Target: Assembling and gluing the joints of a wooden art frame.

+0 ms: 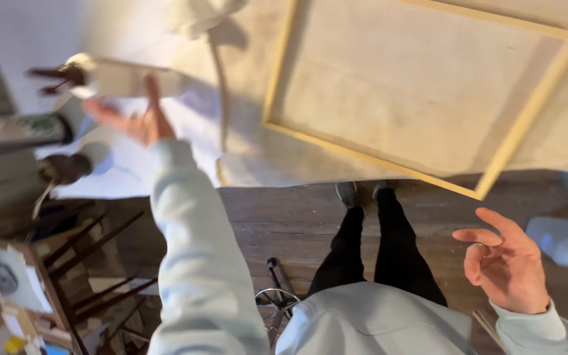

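Observation:
My left hand [136, 118] reaches out to the far left with fingers spread, just below a pale tube-shaped object [126, 79] with dark handles sticking out of its left end; it does not grip it. My right hand [507, 263] hovers at the lower right, palm up, fingers loosely curled, a ring on one finger, holding nothing. A large canvas stretched on a light wooden frame [422, 85] lies flat on a pale cloth [271, 158] on the floor ahead. My legs in black trousers [376, 243] stand at the cloth's edge.
Dark wooden floor [284, 217] lies under me. A wooden easel or rack [80, 263] with slats stands at the lower left, with pictures and small items beside it. A stool base [274, 296] is near my legs. A pale plastic container [563, 240] sits at the right.

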